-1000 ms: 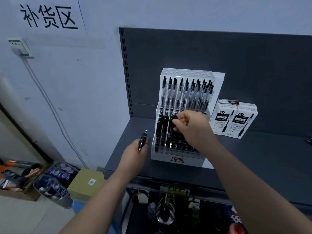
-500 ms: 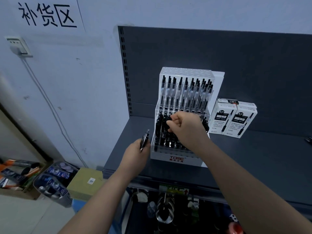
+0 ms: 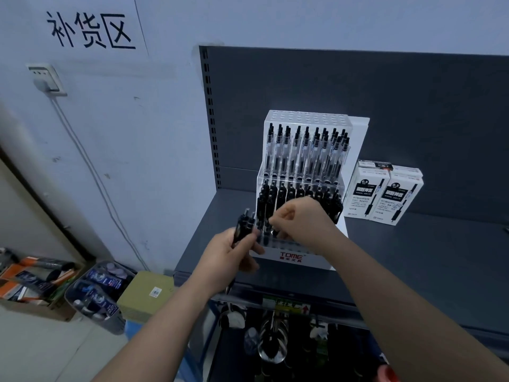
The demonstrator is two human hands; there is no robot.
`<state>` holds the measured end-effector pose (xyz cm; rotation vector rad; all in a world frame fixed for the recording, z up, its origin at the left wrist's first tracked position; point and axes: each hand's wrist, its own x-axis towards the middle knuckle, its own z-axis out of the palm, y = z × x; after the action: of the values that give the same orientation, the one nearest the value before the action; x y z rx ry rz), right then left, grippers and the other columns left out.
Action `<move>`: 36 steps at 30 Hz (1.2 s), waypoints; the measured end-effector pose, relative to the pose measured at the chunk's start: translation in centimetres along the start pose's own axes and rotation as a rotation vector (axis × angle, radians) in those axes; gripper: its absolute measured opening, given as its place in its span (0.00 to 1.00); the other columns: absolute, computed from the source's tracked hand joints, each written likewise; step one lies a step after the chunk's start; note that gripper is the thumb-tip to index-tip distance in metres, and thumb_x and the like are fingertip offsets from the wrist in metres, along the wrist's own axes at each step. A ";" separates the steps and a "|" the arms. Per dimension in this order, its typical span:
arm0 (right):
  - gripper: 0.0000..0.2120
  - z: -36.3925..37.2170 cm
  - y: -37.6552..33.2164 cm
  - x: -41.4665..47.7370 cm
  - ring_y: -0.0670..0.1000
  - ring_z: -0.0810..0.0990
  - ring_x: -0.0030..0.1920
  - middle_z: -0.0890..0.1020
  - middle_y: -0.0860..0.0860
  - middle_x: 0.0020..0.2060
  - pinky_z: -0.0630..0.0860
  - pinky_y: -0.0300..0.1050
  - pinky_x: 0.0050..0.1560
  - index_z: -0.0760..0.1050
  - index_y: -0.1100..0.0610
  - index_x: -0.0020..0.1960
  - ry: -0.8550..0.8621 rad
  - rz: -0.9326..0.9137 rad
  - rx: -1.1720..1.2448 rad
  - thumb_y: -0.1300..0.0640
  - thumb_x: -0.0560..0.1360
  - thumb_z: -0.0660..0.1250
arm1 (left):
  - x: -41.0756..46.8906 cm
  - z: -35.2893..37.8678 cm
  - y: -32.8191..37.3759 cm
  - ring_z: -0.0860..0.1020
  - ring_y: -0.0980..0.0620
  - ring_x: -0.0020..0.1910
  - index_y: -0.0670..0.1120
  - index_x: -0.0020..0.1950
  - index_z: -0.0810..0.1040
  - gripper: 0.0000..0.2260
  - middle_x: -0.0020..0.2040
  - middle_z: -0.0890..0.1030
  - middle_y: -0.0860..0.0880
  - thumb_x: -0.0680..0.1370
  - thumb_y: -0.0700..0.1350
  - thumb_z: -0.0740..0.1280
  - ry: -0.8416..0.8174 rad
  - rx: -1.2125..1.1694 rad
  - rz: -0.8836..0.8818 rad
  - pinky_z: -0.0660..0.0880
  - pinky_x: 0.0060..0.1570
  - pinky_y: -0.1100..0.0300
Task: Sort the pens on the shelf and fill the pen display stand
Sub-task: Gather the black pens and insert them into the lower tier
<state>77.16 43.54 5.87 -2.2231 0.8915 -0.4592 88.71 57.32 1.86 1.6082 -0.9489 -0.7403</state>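
A white tiered pen display stand (image 3: 292, 256) stands on the dark grey shelf (image 3: 413, 257). Its upper tier holds several clear pens with black caps (image 3: 305, 153); the lower tier holds several black pens (image 3: 275, 197). My left hand (image 3: 228, 257) grips a small bunch of black pens (image 3: 243, 224) upright, just left of the stand's front corner. My right hand (image 3: 300, 224) hovers in front of the lower tier with fingers curled, its fingertips reaching toward the bunch. Whether it pinches a pen is hidden.
Two white pen boxes (image 3: 382, 194) lean against the shelf's back panel, right of the stand. On the floor at left sit a cardboard box (image 3: 146, 296), a grey bin of items (image 3: 93, 296) and a tray of packages (image 3: 30, 282). More goods hang below the shelf.
My left hand rose and moved right toward the stand with its pens. My right hand came down and left from the lower tier toward the left hand.
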 end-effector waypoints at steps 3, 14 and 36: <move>0.04 -0.6 -0.3 -1.6 0.46 0.81 0.35 0.84 0.48 0.34 0.80 0.40 0.40 0.83 0.52 0.44 -0.202 -0.022 0.283 0.59 0.74 0.71 | -0.1 0.8 0.7 0.74 0.57 0.27 0.41 0.47 0.79 0.12 0.32 0.82 0.55 0.81 0.47 0.62 -0.080 0.089 0.004 0.71 0.28 0.64; 0.02 -5.0 0.7 -1.6 0.47 0.84 0.39 0.81 0.55 0.38 0.82 0.46 0.45 0.75 0.56 0.47 0.333 -0.037 0.321 0.59 0.77 0.67 | 1.0 1.0 -1.4 0.70 0.57 0.32 0.46 0.45 0.74 0.11 0.34 0.72 0.53 0.82 0.50 0.58 0.168 0.415 0.044 0.63 0.28 0.67; 0.11 -1.2 0.0 -1.5 0.41 0.79 0.31 0.82 0.45 0.31 0.75 0.35 0.35 0.83 0.56 0.41 0.019 -0.095 -0.008 0.48 0.73 0.72 | 0.8 1.6 -0.6 0.68 0.56 0.29 0.48 0.39 0.69 0.12 0.33 0.71 0.52 0.82 0.48 0.57 0.148 0.497 0.171 0.64 0.28 0.66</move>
<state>75.47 44.02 6.57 -2.2791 0.8015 -0.5222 87.85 55.87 0.95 1.9461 -1.2058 -0.2700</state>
